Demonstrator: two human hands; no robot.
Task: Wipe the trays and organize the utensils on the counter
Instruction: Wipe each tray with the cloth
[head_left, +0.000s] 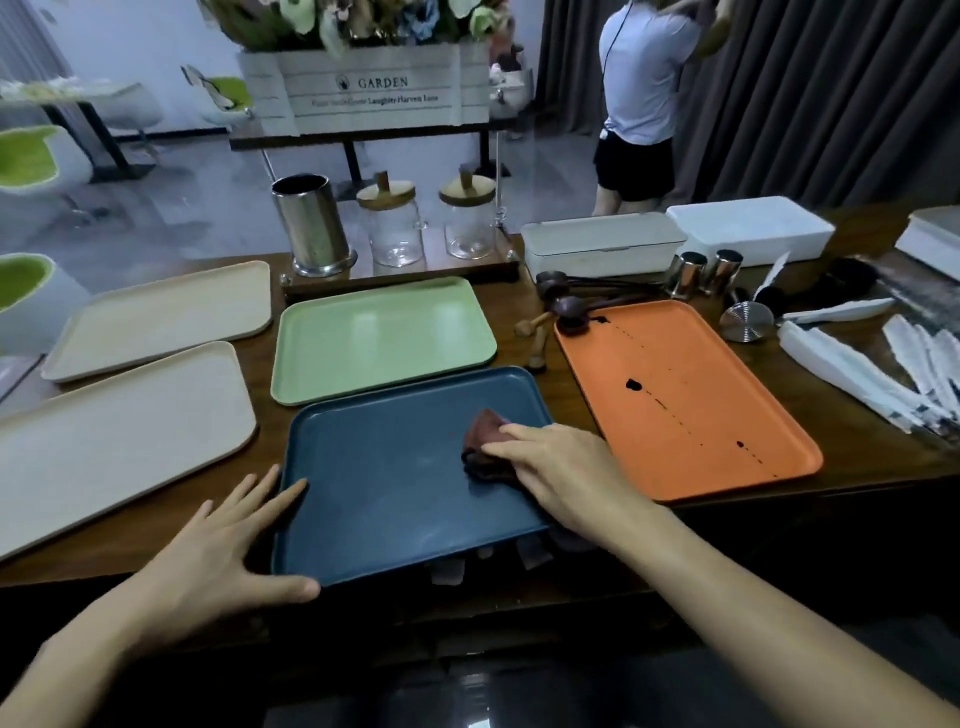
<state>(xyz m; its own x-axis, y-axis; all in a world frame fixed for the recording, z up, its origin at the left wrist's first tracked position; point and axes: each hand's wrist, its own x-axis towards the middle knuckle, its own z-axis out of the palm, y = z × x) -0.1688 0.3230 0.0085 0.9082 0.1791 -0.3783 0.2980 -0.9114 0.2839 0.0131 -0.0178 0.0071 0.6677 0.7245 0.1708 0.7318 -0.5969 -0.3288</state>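
As flat left hand (223, 561) touches tray (384, 488), right hand (561, 467) presses cloth (483, 441).

- The left hand (228, 551) is bare, with long, slim fingers and a broad palm.
- The right hand (561, 473) is bare too, of the same slender build, its knuckles faintly marked.
- The left forearm (104, 639) is uncovered from the wrist to the picture's edge, smooth and narrow at the wrist.
- The right forearm (727, 587) is likewise uncovered along its whole visible length.
- Fingernails are too blurred to describe; anything worn higher up the arms lies out of view.
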